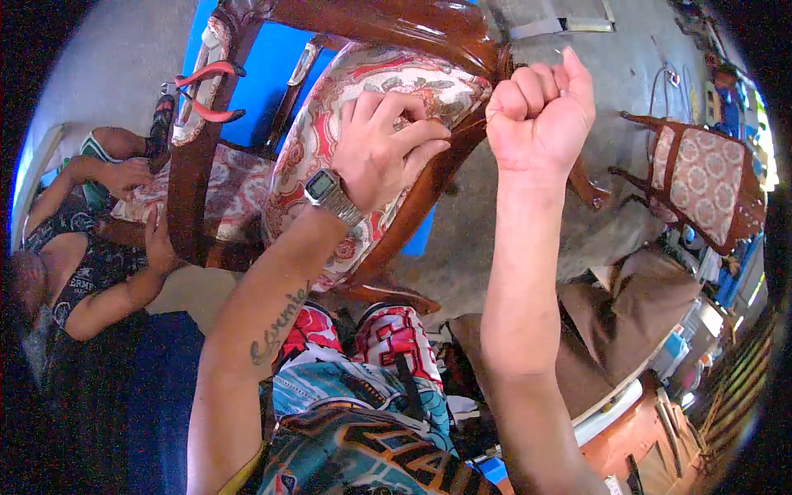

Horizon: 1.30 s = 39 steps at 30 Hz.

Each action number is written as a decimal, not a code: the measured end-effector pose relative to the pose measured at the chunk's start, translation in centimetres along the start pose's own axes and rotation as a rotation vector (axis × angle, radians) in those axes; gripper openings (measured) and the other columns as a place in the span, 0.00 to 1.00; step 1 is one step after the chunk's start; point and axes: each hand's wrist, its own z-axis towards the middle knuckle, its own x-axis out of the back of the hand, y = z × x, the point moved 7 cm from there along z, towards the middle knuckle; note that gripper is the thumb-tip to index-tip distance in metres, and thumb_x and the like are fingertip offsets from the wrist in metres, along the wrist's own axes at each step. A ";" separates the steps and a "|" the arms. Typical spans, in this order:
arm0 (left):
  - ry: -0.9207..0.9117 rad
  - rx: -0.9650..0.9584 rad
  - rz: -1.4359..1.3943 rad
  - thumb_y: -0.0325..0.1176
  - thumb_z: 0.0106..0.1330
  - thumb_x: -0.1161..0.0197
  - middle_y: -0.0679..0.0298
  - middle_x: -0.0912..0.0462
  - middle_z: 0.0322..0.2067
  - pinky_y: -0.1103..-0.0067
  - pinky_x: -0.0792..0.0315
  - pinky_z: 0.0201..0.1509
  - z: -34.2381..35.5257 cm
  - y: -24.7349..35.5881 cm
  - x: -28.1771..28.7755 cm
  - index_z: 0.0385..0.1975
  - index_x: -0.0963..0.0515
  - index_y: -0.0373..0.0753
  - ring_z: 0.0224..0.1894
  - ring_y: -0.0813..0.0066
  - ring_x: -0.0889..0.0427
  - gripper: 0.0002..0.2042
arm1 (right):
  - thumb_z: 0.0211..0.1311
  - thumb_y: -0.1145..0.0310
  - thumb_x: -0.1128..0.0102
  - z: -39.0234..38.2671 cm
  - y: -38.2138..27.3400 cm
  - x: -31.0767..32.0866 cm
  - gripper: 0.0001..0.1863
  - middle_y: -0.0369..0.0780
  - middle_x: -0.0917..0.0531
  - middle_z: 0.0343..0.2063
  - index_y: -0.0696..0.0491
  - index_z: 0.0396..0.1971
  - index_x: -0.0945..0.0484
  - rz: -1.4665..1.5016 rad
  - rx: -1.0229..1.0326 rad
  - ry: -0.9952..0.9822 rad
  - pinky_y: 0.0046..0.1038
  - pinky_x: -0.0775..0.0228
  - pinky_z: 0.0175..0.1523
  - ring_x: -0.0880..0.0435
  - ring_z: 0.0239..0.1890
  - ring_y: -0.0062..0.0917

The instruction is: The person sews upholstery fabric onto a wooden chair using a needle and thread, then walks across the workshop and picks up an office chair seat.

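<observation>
The fingers [404, 124] of the left hand [388, 148] are curled down onto the padded chair seat covered in cream fabric with a red and green floral print [330, 124], pressing the cloth near the seat's upper edge; a grey digital wristwatch [328, 191] sits on that wrist. The right hand [540, 115] is closed into a tight fist just beside the seat's edge, thumb raised; whether it pinches anything inside cannot be told. The seat belongs to a glossy dark-brown carved wooden chair frame [412, 25], tilted on its side in front of the person, above their knees in patterned shorts [355, 396]. On the frame's left part lies a pair of pliers with red handles [210, 91]. At the left, another person's hands [128, 177] rest on a second floral cushion [231, 190]. Well apart at the right, another wooden chair with a patterned cushion [701, 177] stands on the grey concrete floor [511, 239].
</observation>
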 end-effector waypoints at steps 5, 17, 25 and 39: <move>-0.111 0.104 0.170 0.45 0.51 0.35 0.62 0.34 0.55 0.61 0.44 0.58 -2.1 -0.1 0.8 0.52 0.29 0.53 0.56 0.56 0.38 0.26 | 0.60 0.66 0.48 -0.5 -1.9 0.6 0.24 0.27 0.54 0.09 0.45 0.11 0.51 -0.115 0.038 0.027 0.20 0.67 0.15 0.59 0.11 0.15; -0.076 0.023 0.207 0.43 0.53 0.36 0.64 0.39 0.61 0.57 0.50 0.63 -6.3 0.6 1.2 0.47 0.24 0.63 0.62 0.55 0.43 0.19 | 0.63 0.59 0.55 -1.5 -1.2 2.5 0.16 0.28 0.49 0.10 0.49 0.17 0.38 -0.373 -0.081 -0.179 0.22 0.57 0.16 0.50 0.12 0.15; -0.065 0.042 0.163 0.41 0.52 0.34 0.65 0.36 0.58 0.57 0.49 0.63 -6.5 0.2 1.2 0.45 0.23 0.63 0.61 0.56 0.41 0.18 | 0.68 0.64 0.57 -5.2 -1.3 5.6 0.13 0.41 0.20 0.23 0.58 0.35 0.27 -1.174 0.180 -0.116 0.21 0.29 0.31 0.20 0.24 0.22; -0.017 0.019 0.158 0.39 0.50 0.33 0.64 0.34 0.57 0.58 0.48 0.63 -6.6 0.1 1.2 0.43 0.22 0.63 0.61 0.57 0.40 0.18 | 0.54 0.70 0.37 -6.1 1.0 6.4 0.06 0.33 0.23 0.13 0.55 0.25 0.23 -1.491 0.425 -0.155 0.16 0.36 0.24 0.29 0.17 0.09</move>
